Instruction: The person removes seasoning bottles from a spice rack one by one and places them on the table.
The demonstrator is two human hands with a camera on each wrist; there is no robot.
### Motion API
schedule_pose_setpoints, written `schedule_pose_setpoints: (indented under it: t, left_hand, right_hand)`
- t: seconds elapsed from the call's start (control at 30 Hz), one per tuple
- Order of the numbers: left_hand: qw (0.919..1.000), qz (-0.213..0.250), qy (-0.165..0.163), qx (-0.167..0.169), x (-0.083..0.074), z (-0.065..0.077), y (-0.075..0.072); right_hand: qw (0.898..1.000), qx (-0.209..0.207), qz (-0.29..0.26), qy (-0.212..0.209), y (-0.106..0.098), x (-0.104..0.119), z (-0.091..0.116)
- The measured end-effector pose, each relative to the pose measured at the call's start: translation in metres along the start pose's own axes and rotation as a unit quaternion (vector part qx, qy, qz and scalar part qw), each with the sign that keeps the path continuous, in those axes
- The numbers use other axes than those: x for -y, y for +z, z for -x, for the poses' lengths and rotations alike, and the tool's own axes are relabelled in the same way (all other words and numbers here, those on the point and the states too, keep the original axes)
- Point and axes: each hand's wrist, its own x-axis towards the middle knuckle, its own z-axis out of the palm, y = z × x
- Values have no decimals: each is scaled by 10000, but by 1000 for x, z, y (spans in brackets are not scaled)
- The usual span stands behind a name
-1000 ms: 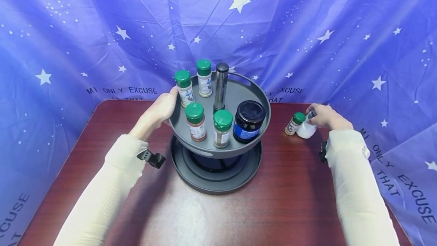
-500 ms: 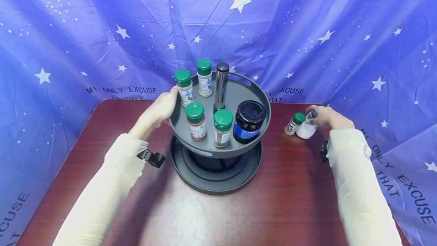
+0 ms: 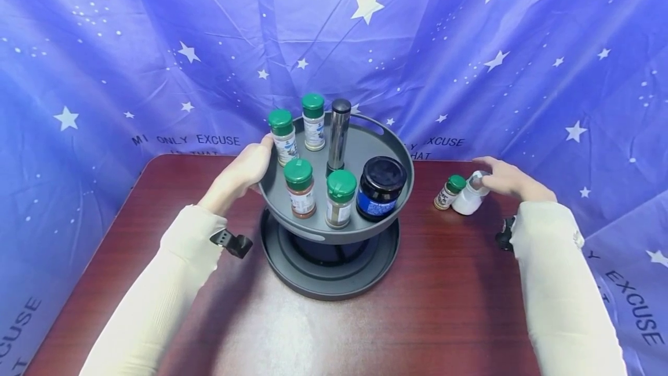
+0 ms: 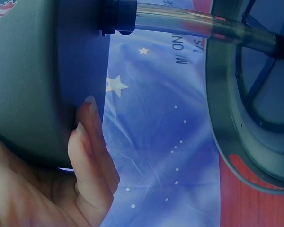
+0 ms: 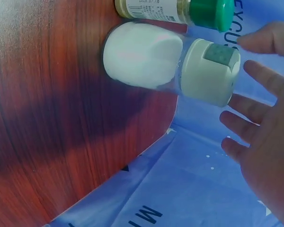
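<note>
My left hand (image 3: 249, 162) grips the left rim of the upper grey round tray (image 3: 360, 138), its fingers curled beneath in the left wrist view. Several green-capped spice jars and a black-lidded jar (image 3: 382, 184) with a blue label stand on this tray. At the right, my right hand (image 5: 270, 118) has its fingers spread just off the top of a clear shaker (image 5: 144, 54) filled with white grains; it holds nothing. Beside that shaker stands another green-capped spice jar (image 3: 450, 192) on the table.
Under the upper tray sits a lower grey tray (image 3: 334, 286), joined by a metal post (image 3: 338, 141). The dark red table (image 3: 428, 300) ends at a blue star-printed curtain (image 3: 323, 33) behind and at both sides.
My right hand has let go of the white-filled shaker and drawn back slightly to the right, its fingers opening. The left hand and the trays keep their place.
</note>
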Motion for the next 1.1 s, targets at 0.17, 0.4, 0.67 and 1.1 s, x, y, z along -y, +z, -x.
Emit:
schedule_pose_setpoints:
  t: [0.17,0.4,0.67,1.1]
  left_hand:
    - [10000,21,-1,-11,0,0,0]
    - [10000,-31,29,8,1,0,0]
    - [9999,-75,89,-13,1,0,1]
    - [9998,-125,123,1,2,0,0]
  right_hand:
    - [9993,15,-346,128,-3,2,4]
    - [9970,-22,-717,301,-12,7,8]
    - [9995,-154,-265,112,-21,10,10]
    - [9960,-210,-848,-159,-43,37,14]
